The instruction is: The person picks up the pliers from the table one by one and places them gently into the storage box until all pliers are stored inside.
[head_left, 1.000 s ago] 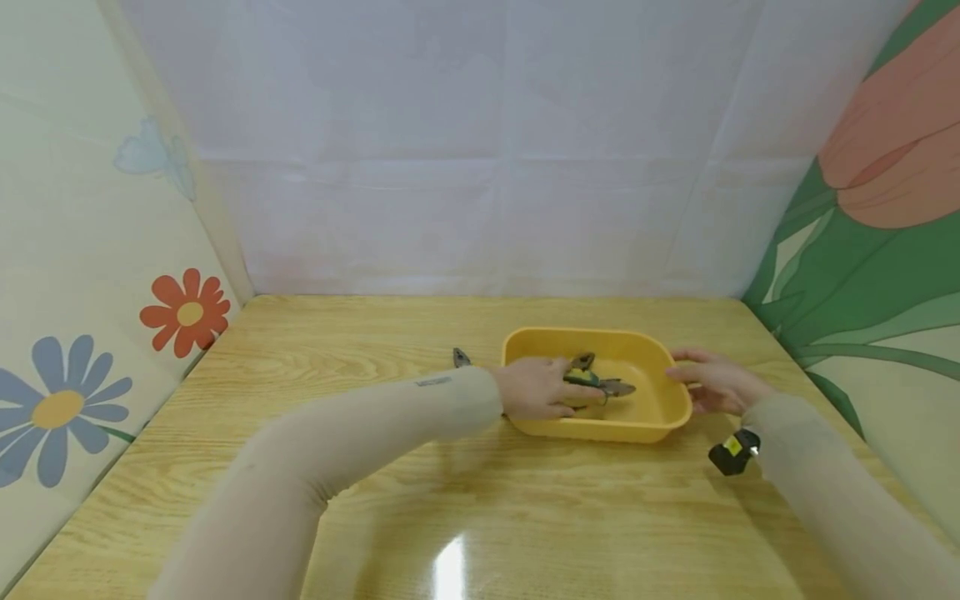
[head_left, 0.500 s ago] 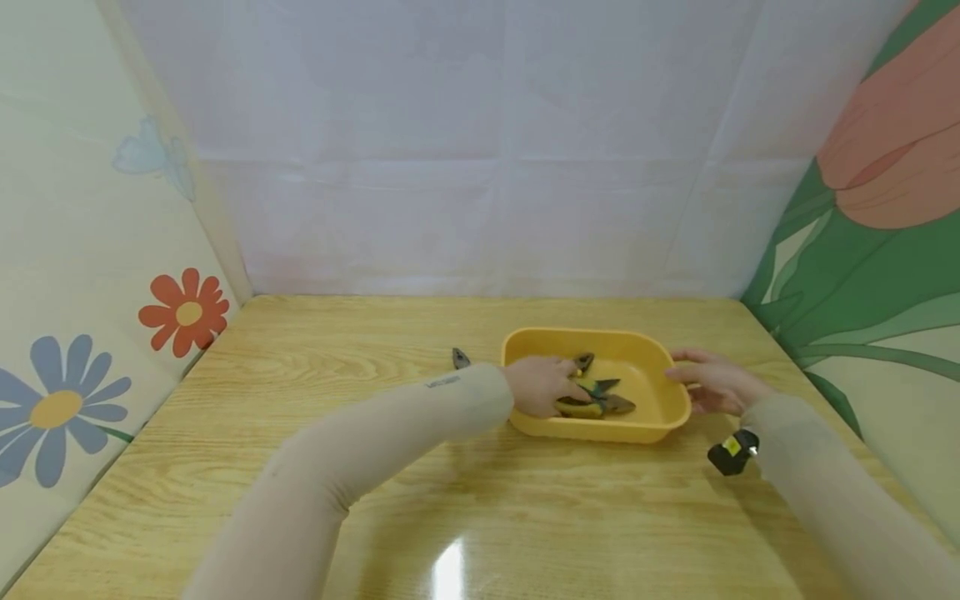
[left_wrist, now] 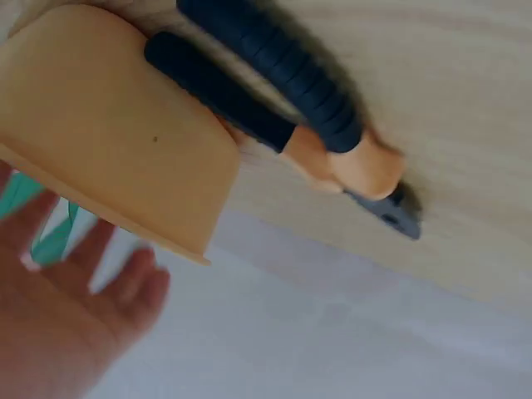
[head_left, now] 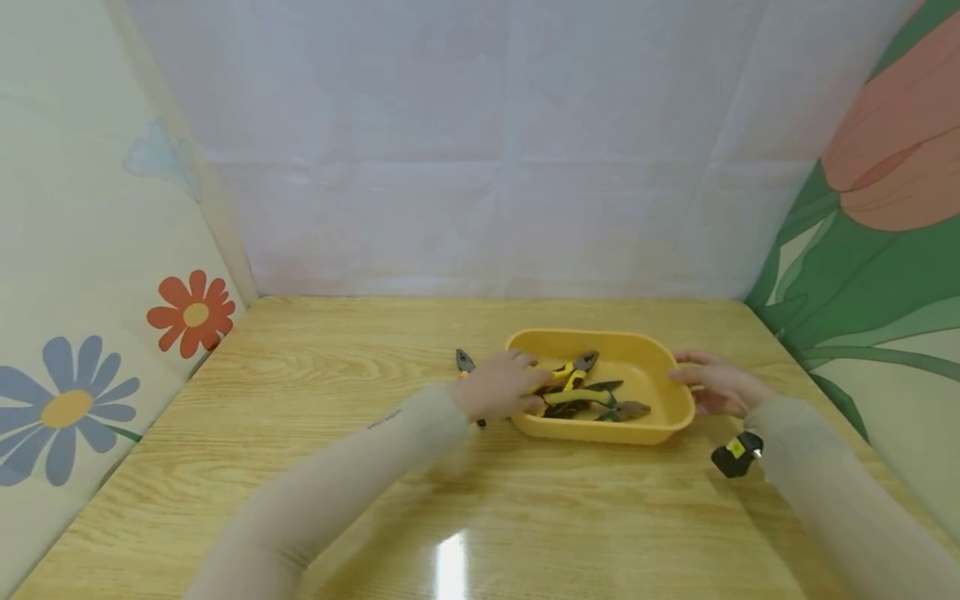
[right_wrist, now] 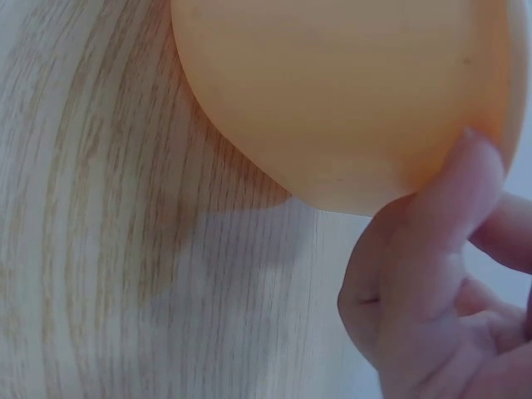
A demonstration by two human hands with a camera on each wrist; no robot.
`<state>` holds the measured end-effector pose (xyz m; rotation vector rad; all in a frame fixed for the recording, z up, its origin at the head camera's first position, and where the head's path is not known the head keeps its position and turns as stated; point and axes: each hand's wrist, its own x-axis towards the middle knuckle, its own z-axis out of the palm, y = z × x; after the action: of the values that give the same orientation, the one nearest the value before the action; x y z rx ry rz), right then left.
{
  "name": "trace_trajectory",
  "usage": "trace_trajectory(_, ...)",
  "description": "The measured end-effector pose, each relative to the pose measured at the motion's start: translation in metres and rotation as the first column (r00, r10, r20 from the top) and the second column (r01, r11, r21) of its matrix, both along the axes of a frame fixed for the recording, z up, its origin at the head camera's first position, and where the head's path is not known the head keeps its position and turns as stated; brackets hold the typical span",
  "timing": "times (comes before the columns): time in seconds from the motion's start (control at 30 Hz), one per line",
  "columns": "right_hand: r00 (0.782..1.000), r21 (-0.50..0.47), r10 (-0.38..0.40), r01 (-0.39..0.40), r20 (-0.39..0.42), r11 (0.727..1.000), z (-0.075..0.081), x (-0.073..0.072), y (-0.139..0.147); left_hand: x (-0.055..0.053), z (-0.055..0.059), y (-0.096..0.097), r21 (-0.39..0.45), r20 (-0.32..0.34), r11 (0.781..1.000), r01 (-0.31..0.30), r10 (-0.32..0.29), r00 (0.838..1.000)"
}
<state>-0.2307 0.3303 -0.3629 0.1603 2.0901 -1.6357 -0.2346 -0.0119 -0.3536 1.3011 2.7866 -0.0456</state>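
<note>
My left hand (head_left: 498, 385) hovers at the left end of a yellow plastic bin (head_left: 682, 406), fingers loosely spread and holding nothing. In the left wrist view its fingers (left_wrist: 91, 249) overlap the bin's rim. Several pliers lie inside the bin, among them yellow-handled pliers (head_left: 583, 363) and a tool with a yellow-green handle (head_left: 577, 397). Beside the bin's left end, on the table, lie pliers with black and yellow handles (left_wrist: 274, 79), partly covered by my left hand in the head view. My right hand (head_left: 716, 383) holds the bin's right end, fingertips at the rim.
The wooden table (head_left: 360, 333) stretches out around the bin, and a white cloth (head_left: 480, 208) hangs behind its far edge. Printed flower panels flank both sides. A small black device (head_left: 735, 454) sits on the right wrist.
My left hand has drawn back leftward out of the bin, letting go of a tool that now lies with the other pliers. My right hand stays at the bin's right end.
</note>
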Motion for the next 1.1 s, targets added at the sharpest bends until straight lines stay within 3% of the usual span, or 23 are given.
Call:
trace_trajectory(0.07,1.0,-0.022,0.0,0.0,0.0,1.0,-0.002,-0.001,0.002,0.004,-0.003,-0.013,0.1,-0.026,0.992,-0.075,0.078,0.997)
trace_trajectory(0.13,1.0,-0.044,0.009,-0.009,-0.003,0.999,-0.005,-0.002,0.006,0.007,-0.007,-0.024,0.201,-0.022,0.967,-0.156,0.164,0.986)
trace_trajectory(0.3,0.999,-0.078,0.047,-0.047,-0.003,0.996,-0.007,-0.003,0.011,0.016,-0.011,-0.044,0.348,0.11,0.884,-0.312,0.292,0.95)
trace_trajectory(0.5,1.0,-0.015,0.004,-0.004,0.0,1.0,-0.001,0.0,0.002,0.023,-0.018,-0.052,0.343,0.2,0.842,-0.415,0.367,0.909)
trace_trajectory(0.7,1.0,0.009,0.015,-0.015,-0.001,1.0,0.001,0.002,-0.001,0.024,-0.029,-0.049,0.331,0.274,0.807,-0.49,0.415,0.868)
trace_trajectory(1.1,1.0,0.023,0.023,-0.023,0.006,0.999,0.002,0.001,0.0,0.025,-0.034,-0.041,0.274,0.278,0.778,-0.565,0.499,0.821)
